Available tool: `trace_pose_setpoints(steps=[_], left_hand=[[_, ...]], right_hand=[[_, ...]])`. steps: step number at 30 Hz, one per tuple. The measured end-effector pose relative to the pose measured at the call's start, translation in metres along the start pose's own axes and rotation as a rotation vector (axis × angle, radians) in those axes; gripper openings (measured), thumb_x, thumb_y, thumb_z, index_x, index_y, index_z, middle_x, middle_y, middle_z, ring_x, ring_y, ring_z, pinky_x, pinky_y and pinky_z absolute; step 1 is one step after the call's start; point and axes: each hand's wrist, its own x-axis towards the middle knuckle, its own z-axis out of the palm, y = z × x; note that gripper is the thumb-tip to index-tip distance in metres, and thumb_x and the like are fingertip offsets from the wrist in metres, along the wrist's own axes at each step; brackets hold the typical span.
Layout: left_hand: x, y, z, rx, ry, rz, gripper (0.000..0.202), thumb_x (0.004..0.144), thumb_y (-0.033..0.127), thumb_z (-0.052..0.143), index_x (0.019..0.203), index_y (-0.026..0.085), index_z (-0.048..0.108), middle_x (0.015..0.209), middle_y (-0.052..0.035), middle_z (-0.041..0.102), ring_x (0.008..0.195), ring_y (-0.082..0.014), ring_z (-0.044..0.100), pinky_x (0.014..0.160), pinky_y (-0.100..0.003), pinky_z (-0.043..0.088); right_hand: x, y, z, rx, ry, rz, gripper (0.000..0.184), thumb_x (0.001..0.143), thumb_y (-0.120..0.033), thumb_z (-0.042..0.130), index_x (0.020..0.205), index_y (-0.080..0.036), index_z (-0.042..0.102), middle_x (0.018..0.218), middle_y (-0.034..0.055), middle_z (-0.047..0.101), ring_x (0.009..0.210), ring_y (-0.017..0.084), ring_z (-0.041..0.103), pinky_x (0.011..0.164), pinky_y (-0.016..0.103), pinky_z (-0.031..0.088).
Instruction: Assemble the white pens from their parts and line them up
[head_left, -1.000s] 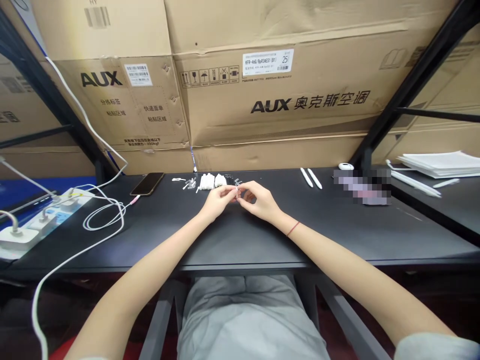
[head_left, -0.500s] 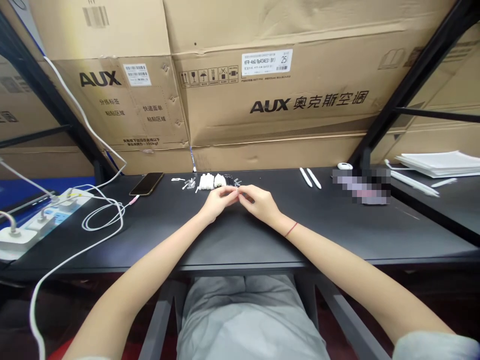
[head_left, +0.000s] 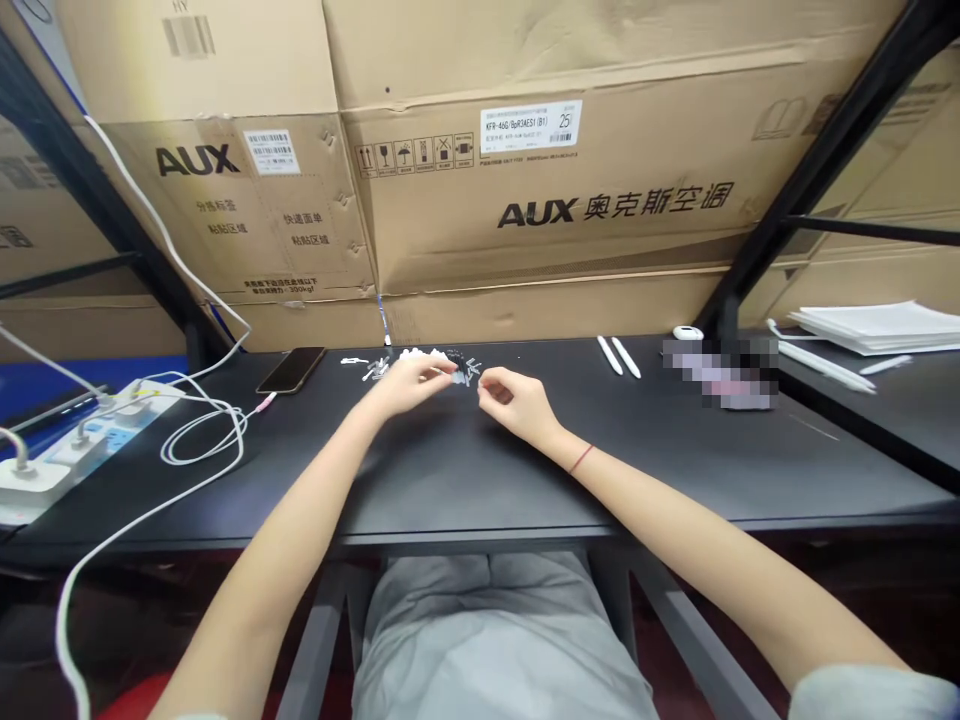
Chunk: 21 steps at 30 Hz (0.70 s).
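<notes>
Black tabletop (head_left: 525,480) carries small white and black plastic parts (head_left: 427,354), nearer the left hand (head_left: 409,387) than the right hand (head_left: 517,405); both grips are narrow, holding anything I cannot tell.

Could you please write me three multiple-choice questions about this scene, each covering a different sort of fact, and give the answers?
1. Where does the dark glass smartphone lie on the black desk?
A. On the stack of white paper
B. Left of the hands, near the coiled white cable
C. Beside the two white styluses

2. What colour is the thin band on the right wrist?
A. Red
B. Blue
C. White

3. How do the left hand and right hand stand?
A. Clasped together
B. Touching at the fingertips
C. Apart

Answers:
1. B, as the phone lies between the left hand and the cable.
2. A, as the band shows red on the wrist.
3. C, as black desk shows between the hands.
</notes>
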Motion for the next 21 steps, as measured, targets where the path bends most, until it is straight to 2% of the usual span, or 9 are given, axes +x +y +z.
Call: trace_pose_setpoints(steps=[3, 5, 7, 10, 14, 21], left_hand=[[0.009, -0.022, -0.046, 0.244, 0.05, -0.108, 0.054, 0.073, 0.037, 0.06, 0.123, 0.019, 0.057, 0.122, -0.008, 0.062, 0.113, -0.0251, 0.057, 0.1, -0.038, 0.044], [0.016, -0.037, -0.067, 0.397, -0.054, -0.207, 0.076, 0.065, 0.033, 0.065, 0.137, 0.019, 0.044, 0.14, -0.0106, 0.048, 0.128, -0.028, 0.045, 0.106, -0.038, 0.038], [0.024, -0.048, -0.078, 0.515, -0.171, -0.299, 0.091, 0.061, 0.032, 0.067, 0.145, 0.019, 0.032, 0.151, -0.0121, 0.031, 0.137, -0.0293, 0.033, 0.111, -0.036, 0.031], [0.038, -0.057, -0.077, 0.61, -0.266, -0.364, 0.099, 0.061, 0.035, 0.065, 0.148, 0.016, 0.022, 0.155, -0.0131, 0.02, 0.141, -0.0295, 0.024, 0.113, -0.035, 0.026], [0.052, -0.063, -0.069, 0.632, -0.343, -0.365, 0.1, 0.061, 0.036, 0.064, 0.149, 0.017, 0.019, 0.155, -0.0123, 0.02, 0.141, -0.0281, 0.024, 0.113, -0.035, 0.026], [0.053, -0.073, -0.066, 0.611, -0.327, -0.308, 0.099, 0.062, 0.036, 0.063, 0.149, 0.015, 0.021, 0.154, -0.012, 0.025, 0.14, -0.0272, 0.027, 0.113, -0.034, 0.027]], right_hand=[[0.002, 0.002, -0.001, 0.056, 0.01, 0.07, 0.006, 0.075, -0.025, 0.055, 0.075, -0.021, 0.058, 0.069, 0.0004, 0.065, 0.056, 0.012, 0.059, 0.059, 0.024, 0.051], [0.002, 0.004, -0.001, 0.083, 0.001, 0.101, 0.006, 0.074, -0.027, 0.055, 0.075, -0.021, 0.057, 0.07, 0.0007, 0.065, 0.056, 0.012, 0.058, 0.059, 0.024, 0.05], [0.001, 0.005, 0.001, 0.098, -0.02, 0.12, 0.007, 0.074, -0.027, 0.055, 0.075, -0.021, 0.057, 0.07, 0.0008, 0.065, 0.055, 0.012, 0.058, 0.059, 0.025, 0.05], [0.0, 0.006, 0.003, 0.104, -0.058, 0.122, 0.006, 0.074, -0.027, 0.054, 0.074, -0.021, 0.056, 0.069, 0.0003, 0.065, 0.054, 0.012, 0.057, 0.06, 0.025, 0.049], [-0.001, 0.006, 0.003, 0.109, -0.092, 0.12, 0.004, 0.073, -0.026, 0.054, 0.073, -0.021, 0.055, 0.069, -0.0003, 0.064, 0.053, 0.011, 0.055, 0.059, 0.024, 0.048], [-0.001, 0.006, 0.003, 0.113, -0.129, 0.131, 0.003, 0.073, -0.025, 0.054, 0.073, -0.021, 0.054, 0.069, -0.0009, 0.063, 0.052, 0.01, 0.053, 0.058, 0.023, 0.046]])
